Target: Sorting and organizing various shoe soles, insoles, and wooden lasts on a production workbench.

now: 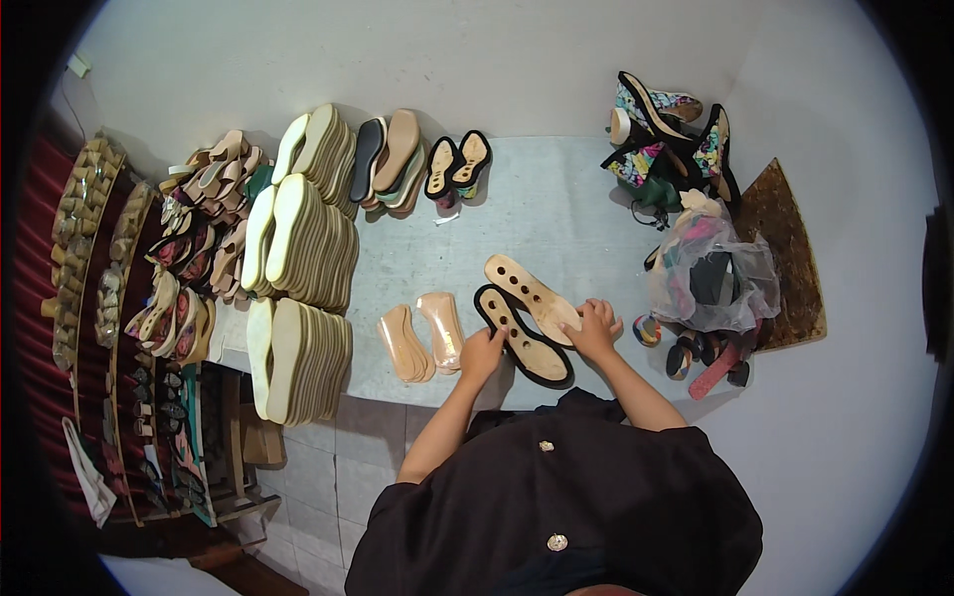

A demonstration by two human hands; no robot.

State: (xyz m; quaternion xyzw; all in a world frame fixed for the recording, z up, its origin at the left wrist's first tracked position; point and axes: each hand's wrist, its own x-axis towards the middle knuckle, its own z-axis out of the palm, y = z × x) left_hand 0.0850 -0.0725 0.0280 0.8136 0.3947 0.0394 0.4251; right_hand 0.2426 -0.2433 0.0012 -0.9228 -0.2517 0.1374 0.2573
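A black-edged shoe sole (538, 360) with several round holes lies at a slant near the table's front edge. My left hand (481, 354) is closed on its left edge, the thumb resting on top. Overlapping its upper right side is a beige insole (545, 310), also pierced with several dark holes. My right hand (597, 330) pinches that insole's lower right end, fingers over the edge. Just left of my left hand lie two small piles of tan insole pads, one fanned out (402, 346) and one more upright (440, 330).
Tall stacks of cream soles (310, 243) line the table's left side. A pair of black-edged shoe bases (457, 164) stands at the back. Patterned wedge shoes (656, 119), a clear plastic bag (760, 273) and a brown woven board (790, 258) crowd the right. Sandal uppers (224, 179) lie far left.
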